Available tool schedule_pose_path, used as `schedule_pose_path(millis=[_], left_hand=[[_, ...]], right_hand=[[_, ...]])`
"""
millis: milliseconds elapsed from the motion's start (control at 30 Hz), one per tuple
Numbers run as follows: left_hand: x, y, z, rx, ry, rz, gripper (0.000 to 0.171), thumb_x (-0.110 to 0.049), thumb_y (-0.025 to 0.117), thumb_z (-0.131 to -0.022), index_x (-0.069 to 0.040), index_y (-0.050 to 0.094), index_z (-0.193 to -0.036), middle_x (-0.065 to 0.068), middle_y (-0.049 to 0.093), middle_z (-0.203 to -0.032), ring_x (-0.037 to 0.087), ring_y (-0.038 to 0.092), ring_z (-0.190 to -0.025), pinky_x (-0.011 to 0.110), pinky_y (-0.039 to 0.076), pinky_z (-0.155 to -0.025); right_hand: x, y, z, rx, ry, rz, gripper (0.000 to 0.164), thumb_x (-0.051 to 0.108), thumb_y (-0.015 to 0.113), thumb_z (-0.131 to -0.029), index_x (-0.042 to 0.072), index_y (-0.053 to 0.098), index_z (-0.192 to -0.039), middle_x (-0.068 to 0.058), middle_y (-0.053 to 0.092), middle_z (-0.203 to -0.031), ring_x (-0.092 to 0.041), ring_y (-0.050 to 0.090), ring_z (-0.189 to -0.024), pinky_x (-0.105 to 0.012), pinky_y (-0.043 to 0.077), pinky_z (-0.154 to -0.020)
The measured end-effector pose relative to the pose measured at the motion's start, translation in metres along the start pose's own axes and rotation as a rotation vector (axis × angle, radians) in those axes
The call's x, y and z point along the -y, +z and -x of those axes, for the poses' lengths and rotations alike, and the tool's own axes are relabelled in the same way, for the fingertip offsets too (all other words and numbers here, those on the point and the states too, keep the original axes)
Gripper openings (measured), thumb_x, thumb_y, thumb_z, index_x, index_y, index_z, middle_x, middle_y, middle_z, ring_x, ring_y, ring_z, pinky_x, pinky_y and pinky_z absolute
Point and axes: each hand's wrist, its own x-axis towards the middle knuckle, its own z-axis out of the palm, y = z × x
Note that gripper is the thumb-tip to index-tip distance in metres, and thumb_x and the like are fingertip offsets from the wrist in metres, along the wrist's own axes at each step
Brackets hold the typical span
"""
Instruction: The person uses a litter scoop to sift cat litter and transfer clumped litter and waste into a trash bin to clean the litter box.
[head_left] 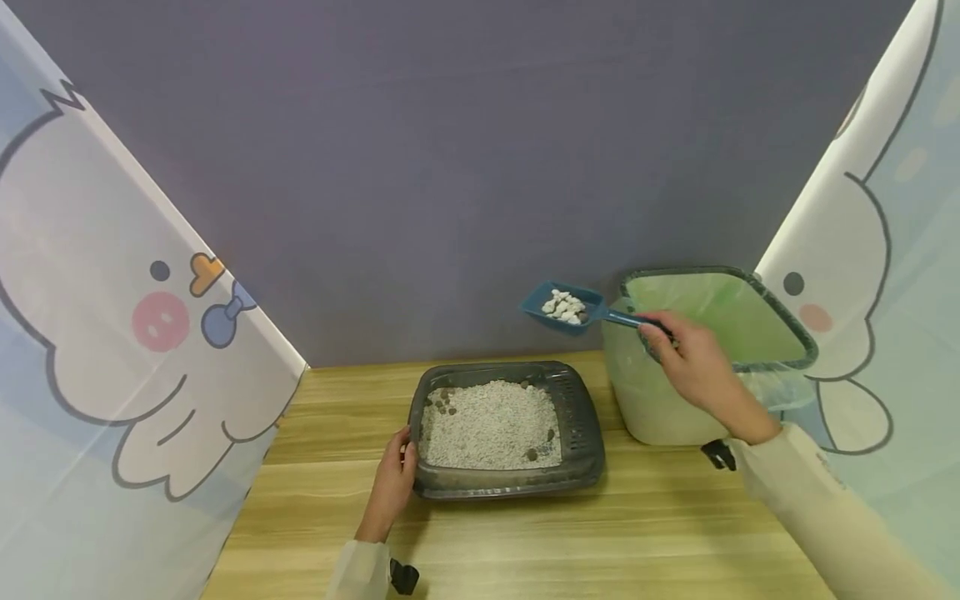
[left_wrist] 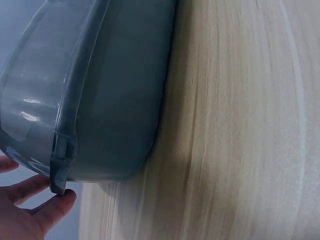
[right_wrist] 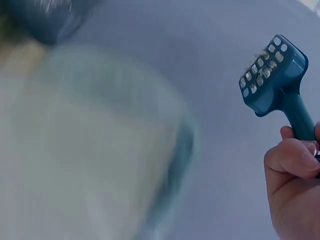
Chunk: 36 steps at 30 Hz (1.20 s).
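Note:
A dark grey litter box [head_left: 510,483] stands on the wooden table, filled with pale litter [head_left: 487,425] and a few brown clumps along its sides. My left hand [head_left: 392,479] grips the box's left rim; in the left wrist view the thumb [left_wrist: 55,207] is on one side of the rim and the fingers on the other. My right hand [head_left: 693,362] holds a blue litter scoop [head_left: 588,310] by its handle, raised left of the bin's opening. Whitish clumps [head_left: 562,307] lie in the scoop. From the right wrist, the slotted underside of the scoop [right_wrist: 272,75] is visible.
Right of the box stands a pale bin [head_left: 648,408] with a dark rim and a clear liner bag over its edge. A grey wall [head_left: 450,183] rises behind the table [head_left: 315,500]. Cartoon-printed curtains [head_left: 97,333] hang on both sides.

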Motion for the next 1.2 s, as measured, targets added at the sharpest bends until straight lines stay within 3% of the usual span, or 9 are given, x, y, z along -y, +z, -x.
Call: schedule_pose_path(millis=[333,467,633,833,1033,1200], left_hand=[[0.005,0.000,0.003,-0.009,0.018,-0.007,0.046,-0.030,0.036,-0.104,-0.003,0.037,-0.142,0.019,0.048,-0.132,0.030,0.057,-0.101,0.042,0.049,-0.077],[0.006,0.000,0.004,-0.019,0.010,-0.007,0.046,-0.029,0.037,-0.104,-0.003,0.037,-0.142,0.019,0.048,-0.133,0.029,0.058,-0.100,0.042,0.049,-0.077],[0.004,0.001,0.003,-0.023,0.023,-0.008,0.045,-0.027,0.037,-0.104,-0.002,0.037,-0.141,0.019,0.047,-0.133,0.030,0.057,-0.100,0.043,0.049,-0.078],[0.003,0.002,0.002,-0.013,0.017,-0.006,0.045,-0.027,0.037,-0.104,-0.002,0.036,-0.142,0.020,0.047,-0.133,0.030,0.057,-0.100,0.043,0.049,-0.078],[0.003,0.003,-0.001,-0.009,0.019,-0.012,0.047,-0.029,0.036,-0.104,-0.003,0.035,-0.143,0.020,0.045,-0.134,0.031,0.057,-0.102,0.043,0.049,-0.078],[0.003,0.002,-0.002,-0.008,0.018,-0.009,0.047,-0.029,0.036,-0.104,-0.003,0.035,-0.143,0.019,0.046,-0.134,0.030,0.057,-0.101,0.043,0.049,-0.078]], right_hand=[[-0.048,-0.080,0.014,-0.030,0.164,0.169,0.035,0.018,0.046,-0.102,-0.004,0.055,-0.127,-0.023,0.059,-0.089,-0.032,0.053,-0.067,-0.039,0.038,-0.058],[-0.065,-0.096,0.024,-0.062,0.200,0.206,0.035,0.017,0.049,-0.100,-0.005,0.055,-0.127,-0.020,0.054,-0.092,-0.019,0.048,-0.064,-0.029,0.035,-0.057],[-0.079,-0.101,0.035,-0.163,0.208,0.240,0.031,0.011,0.057,-0.095,-0.005,0.060,-0.122,-0.016,0.052,-0.091,-0.001,0.034,-0.060,-0.019,0.026,-0.051],[-0.089,-0.097,0.046,-0.243,0.195,0.285,0.028,0.002,0.062,-0.091,-0.006,0.063,-0.118,-0.012,0.045,-0.079,-0.006,0.028,-0.057,-0.023,0.021,-0.050],[-0.095,-0.094,0.048,-0.348,0.185,0.317,0.026,-0.005,0.066,-0.085,-0.005,0.067,-0.112,-0.014,0.047,-0.080,0.008,0.026,-0.064,-0.020,0.025,-0.056],[-0.096,-0.090,0.050,-0.429,0.129,0.338,0.022,-0.008,0.066,-0.083,-0.005,0.070,-0.105,-0.016,0.046,-0.079,0.010,0.026,-0.070,-0.019,0.024,-0.059]])
